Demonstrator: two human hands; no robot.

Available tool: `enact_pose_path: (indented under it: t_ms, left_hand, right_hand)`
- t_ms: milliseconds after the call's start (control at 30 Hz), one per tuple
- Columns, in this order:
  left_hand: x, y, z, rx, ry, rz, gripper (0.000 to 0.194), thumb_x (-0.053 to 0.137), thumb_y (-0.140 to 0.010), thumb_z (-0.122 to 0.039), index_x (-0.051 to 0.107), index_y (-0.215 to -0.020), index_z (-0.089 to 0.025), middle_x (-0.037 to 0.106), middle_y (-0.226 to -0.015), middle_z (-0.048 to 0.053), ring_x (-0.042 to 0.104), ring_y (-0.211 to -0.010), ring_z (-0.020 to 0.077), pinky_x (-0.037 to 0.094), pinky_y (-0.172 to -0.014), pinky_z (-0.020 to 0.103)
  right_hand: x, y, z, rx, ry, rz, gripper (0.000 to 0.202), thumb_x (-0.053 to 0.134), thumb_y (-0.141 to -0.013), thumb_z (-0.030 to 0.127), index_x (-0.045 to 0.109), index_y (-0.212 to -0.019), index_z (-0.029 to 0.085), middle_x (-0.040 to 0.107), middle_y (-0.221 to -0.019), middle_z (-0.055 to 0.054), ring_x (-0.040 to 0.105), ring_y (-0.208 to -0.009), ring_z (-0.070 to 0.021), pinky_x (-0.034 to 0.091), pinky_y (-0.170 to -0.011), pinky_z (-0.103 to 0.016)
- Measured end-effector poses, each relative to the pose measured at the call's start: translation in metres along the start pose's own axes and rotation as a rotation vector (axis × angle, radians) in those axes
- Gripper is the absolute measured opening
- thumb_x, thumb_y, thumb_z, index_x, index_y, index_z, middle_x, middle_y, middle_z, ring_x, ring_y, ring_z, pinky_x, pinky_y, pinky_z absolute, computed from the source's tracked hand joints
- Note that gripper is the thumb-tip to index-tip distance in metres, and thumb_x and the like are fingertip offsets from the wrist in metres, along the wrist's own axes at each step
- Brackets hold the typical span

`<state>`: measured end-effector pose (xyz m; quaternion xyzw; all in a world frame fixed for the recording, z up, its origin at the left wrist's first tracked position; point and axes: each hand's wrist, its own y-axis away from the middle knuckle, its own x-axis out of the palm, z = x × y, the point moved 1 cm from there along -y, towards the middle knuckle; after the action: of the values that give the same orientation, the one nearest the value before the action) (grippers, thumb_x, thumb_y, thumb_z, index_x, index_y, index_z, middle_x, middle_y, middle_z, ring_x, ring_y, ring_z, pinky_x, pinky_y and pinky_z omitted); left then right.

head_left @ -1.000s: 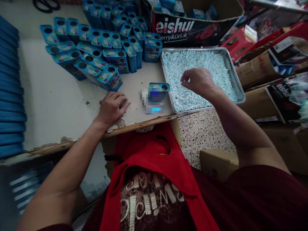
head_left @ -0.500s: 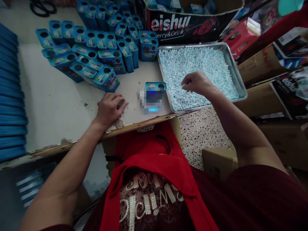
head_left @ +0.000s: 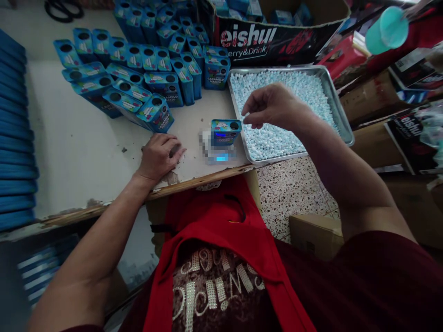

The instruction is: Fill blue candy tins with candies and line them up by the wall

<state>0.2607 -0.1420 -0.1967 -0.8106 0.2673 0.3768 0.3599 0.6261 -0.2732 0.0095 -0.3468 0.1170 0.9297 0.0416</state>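
Observation:
My right hand (head_left: 272, 106) hovers over the left rim of a metal tray (head_left: 341, 108) holding small pale-blue candies (head_left: 287, 85). Its fingertips are drawn together in a pinch close to the candy tin (head_left: 224, 136); what lies between them is too small to make out. That blue tin stands upright on a small scale (head_left: 212, 159) with a lit display, partly blurred, and its top has a dark round opening. My left hand (head_left: 161, 154) rests on the table (head_left: 86, 157) left of the scale, fingers loosely bent and apart, with a dark patch between thumb and fingers.
Many blue tins (head_left: 162, 87) stand grouped behind my left hand. Further back is a black printed carton (head_left: 249, 44) with more tins inside. Scissors (head_left: 64, 10) lie at the far left, near stacked blue packs (head_left: 15, 133). Another person's hand holds a teal cup (head_left: 387, 30) at upper right.
My right hand has moved left from above the candies to beside the tin on the scale. My left hand stays put. The teal cup has come lower into view.

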Motion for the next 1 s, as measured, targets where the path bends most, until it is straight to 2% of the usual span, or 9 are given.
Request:
enact_pose_path:
  t_ms: [233, 433, 533, 633, 700, 767, 833, 933, 1000]
  left_hand:
    - [0.000, -0.002, -0.001, -0.018, 0.022, 0.030, 0.022, 0.073, -0.114, -0.049, 0.081, -0.112, -0.028, 0.086, -0.132, 0.017, 0.079, -0.131, 0.0411, 0.063, -0.122, 0.062]
    - [0.001, -0.003, -0.001, -0.015, 0.037, 0.018, 0.021, 0.072, -0.114, -0.051, 0.078, -0.110, -0.031, 0.086, -0.130, 0.015, 0.079, -0.130, 0.0406, 0.063, -0.121, 0.060]
    - [0.001, -0.003, -0.001, -0.020, 0.047, 0.014, 0.021, 0.075, -0.113, -0.050, 0.079, -0.110, -0.030, 0.086, -0.131, 0.015, 0.079, -0.130, 0.0401, 0.063, -0.122, 0.060]
    - [0.001, -0.003, -0.001, -0.034, 0.052, 0.025, 0.020, 0.076, -0.113, -0.049, 0.079, -0.110, -0.029, 0.086, -0.132, 0.016, 0.078, -0.132, 0.0404, 0.062, -0.123, 0.061]
    - [0.001, -0.003, -0.001, -0.032, 0.044, 0.026, 0.022, 0.075, -0.114, -0.050, 0.079, -0.110, -0.029, 0.086, -0.132, 0.015, 0.078, -0.132, 0.0393, 0.062, -0.123, 0.061]
    - [0.001, -0.002, -0.001, -0.018, 0.026, 0.027, 0.028, 0.071, -0.116, -0.052, 0.079, -0.110, -0.026, 0.085, -0.131, 0.014, 0.077, -0.130, 0.0375, 0.063, -0.121, 0.061]
    - [0.001, -0.002, -0.001, -0.009, 0.011, 0.025, 0.032, 0.069, -0.117, -0.053, 0.080, -0.111, -0.023, 0.085, -0.131, 0.014, 0.077, -0.129, 0.0369, 0.063, -0.120, 0.063]
    - [0.000, -0.001, -0.001, -0.016, 0.014, 0.019, 0.028, 0.071, -0.116, -0.052, 0.080, -0.111, -0.026, 0.085, -0.131, 0.014, 0.078, -0.130, 0.0386, 0.063, -0.121, 0.063]
    - [-0.001, -0.001, -0.002, -0.021, 0.014, 0.015, 0.023, 0.073, -0.115, -0.051, 0.080, -0.111, -0.029, 0.086, -0.131, 0.014, 0.079, -0.130, 0.0391, 0.064, -0.121, 0.062]
  right_hand:
    - [0.013, -0.007, 0.015, -0.102, 0.252, 0.022, 0.022, 0.109, -0.081, 0.032, 0.094, -0.096, 0.026, 0.077, -0.079, -0.002, 0.079, -0.092, -0.0286, 0.064, -0.082, -0.042]
    - [0.013, -0.010, 0.011, -0.085, 0.176, 0.010, 0.030, 0.110, -0.079, 0.039, 0.093, -0.100, 0.028, 0.079, -0.080, -0.002, 0.079, -0.090, -0.0299, 0.062, -0.078, -0.043]
    - [0.001, -0.015, -0.006, -0.058, 0.214, -0.070, 0.021, 0.104, -0.087, 0.040, 0.092, -0.099, 0.027, 0.081, -0.083, -0.006, 0.082, -0.093, -0.0346, 0.064, -0.082, -0.047]
    - [-0.011, -0.023, -0.040, -0.014, 0.439, -0.101, 0.021, 0.097, -0.091, 0.036, 0.094, -0.109, 0.026, 0.087, -0.101, -0.012, 0.083, -0.108, -0.0417, 0.065, -0.097, -0.054]
    - [-0.009, -0.025, -0.065, -0.025, 0.573, -0.004, 0.038, 0.093, -0.095, 0.035, 0.093, -0.131, 0.025, 0.089, -0.130, -0.016, 0.080, -0.126, -0.0454, 0.062, -0.111, -0.060]
    - [0.000, -0.023, -0.085, -0.089, 0.659, 0.109, 0.059, 0.085, -0.101, 0.036, 0.083, -0.159, 0.025, 0.080, -0.161, -0.018, 0.071, -0.145, -0.0477, 0.056, -0.125, -0.065]
    - [0.012, -0.016, -0.099, -0.152, 0.740, 0.144, 0.068, 0.076, -0.107, 0.036, 0.070, -0.174, 0.024, 0.070, -0.177, -0.018, 0.062, -0.157, -0.0489, 0.048, -0.134, -0.067]
    - [0.024, -0.002, -0.106, -0.169, 0.848, 0.141, 0.059, 0.066, -0.113, 0.037, 0.071, -0.170, 0.019, 0.071, -0.171, -0.022, 0.063, -0.152, -0.0487, 0.049, -0.132, -0.063]
    - [0.025, 0.005, -0.107, -0.150, 0.889, 0.180, 0.047, 0.063, -0.116, 0.037, 0.078, -0.156, 0.019, 0.075, -0.159, -0.024, 0.068, -0.143, -0.0452, 0.056, -0.121, -0.056]
